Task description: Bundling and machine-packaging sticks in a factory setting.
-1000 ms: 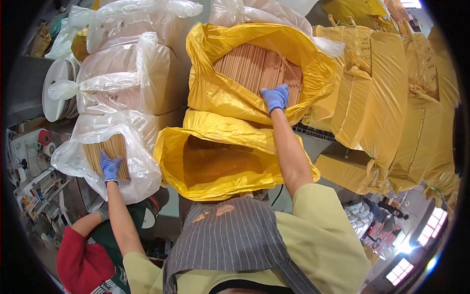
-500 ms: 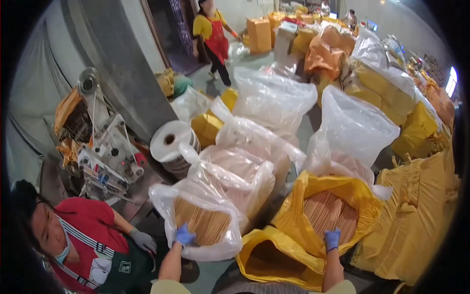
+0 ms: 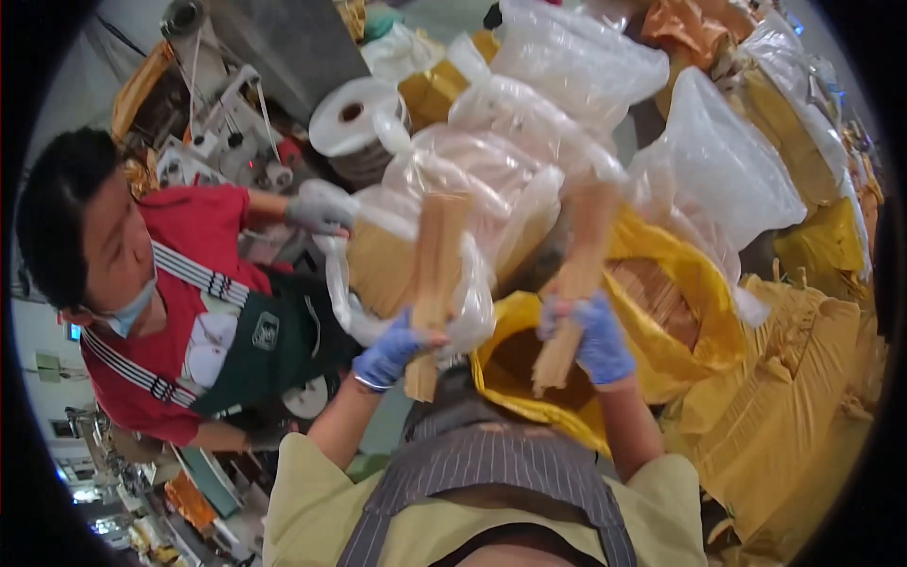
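My left hand [image 3: 389, 350] is closed round a bundle of thin wooden sticks [image 3: 439, 250], held upright in front of a clear plastic bag [image 3: 479, 312]. More wooden sticks [image 3: 376, 269] fill that bag. In my right hand [image 3: 603, 338] is another bundle of wooden sticks [image 3: 588, 236], tilted and blurred at its upper end. It is over a yellow sack [image 3: 496, 364] with a dark inside. Just right of it stands a second yellow sack [image 3: 713, 345], with sticks [image 3: 657, 298] showing in its mouth.
To my left a co-worker in a red shirt [image 3: 203, 274] has a gloved hand [image 3: 321, 206] at the clear bag's rim. Beyond are a plastic film roll [image 3: 354, 113], a machine [image 3: 222, 142] and more clear bags [image 3: 576, 57]. Yellow wrapped packages [image 3: 775, 378] lie at right.
Both hands have come up from the bags, each now with a bundle of wooden sticks. The co-worker has moved closer and reached to the clear bag. My view has tilted down.
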The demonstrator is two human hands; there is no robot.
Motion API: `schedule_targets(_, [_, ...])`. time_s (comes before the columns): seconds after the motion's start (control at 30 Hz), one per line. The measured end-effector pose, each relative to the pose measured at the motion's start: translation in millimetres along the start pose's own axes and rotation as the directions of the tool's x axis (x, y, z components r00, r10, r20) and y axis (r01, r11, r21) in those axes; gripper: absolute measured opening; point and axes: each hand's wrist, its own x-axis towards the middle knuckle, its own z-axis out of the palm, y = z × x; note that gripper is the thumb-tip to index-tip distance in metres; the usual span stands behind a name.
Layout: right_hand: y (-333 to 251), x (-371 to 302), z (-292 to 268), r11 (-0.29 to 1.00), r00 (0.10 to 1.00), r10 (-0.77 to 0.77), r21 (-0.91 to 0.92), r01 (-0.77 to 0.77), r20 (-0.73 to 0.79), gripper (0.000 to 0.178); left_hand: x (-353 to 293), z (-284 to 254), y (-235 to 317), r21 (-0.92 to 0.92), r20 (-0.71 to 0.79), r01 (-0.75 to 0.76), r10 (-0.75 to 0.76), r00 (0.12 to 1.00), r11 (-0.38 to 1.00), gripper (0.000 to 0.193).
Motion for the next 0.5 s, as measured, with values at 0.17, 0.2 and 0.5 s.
schedule_targets(0.17, [89,-3,-7,0.938,0.935,0.338,0.05,-0.344,0.106,0.037,-19,51,-44,-0.297,0.186,0.235,-0.185,0.965,0.926,0.051])
schedule_targets(0.2, [93,-10,-7,0.927,0.927,0.365,0.057,-0.371,0.092,0.037,-24,45,-58,-0.323,0.203,0.291,-0.235,0.951,0.9,0.055])
schedule_targets(0.5, [100,-36,-14,0.915,0.915,0.402,0.032,-0.402,0.011,0.043,-36,51,-82,-0.353,0.101,0.246,-0.225,0.969,0.903,0.056])
